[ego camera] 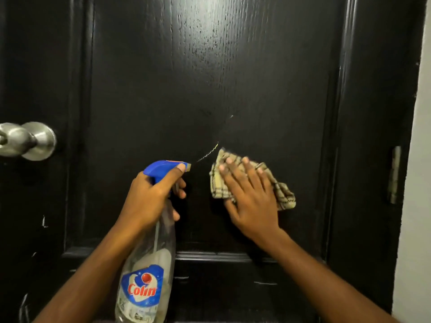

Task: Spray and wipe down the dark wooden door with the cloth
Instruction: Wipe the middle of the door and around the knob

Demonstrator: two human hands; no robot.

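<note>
The dark wooden door fills the view, its recessed panel glossy with wet streaks near the top. My left hand grips a clear spray bottle with a blue trigger head and a blue "Colin" label; the nozzle points at the panel and a thin jet of liquid arcs up from it. My right hand presses a beige checked cloth flat against the door, fingers spread, just right of the nozzle.
A silver round door knob sticks out at the left edge. A metal hinge sits on the door's right side, with a pale wall beyond it. White scuff marks dot the lower door.
</note>
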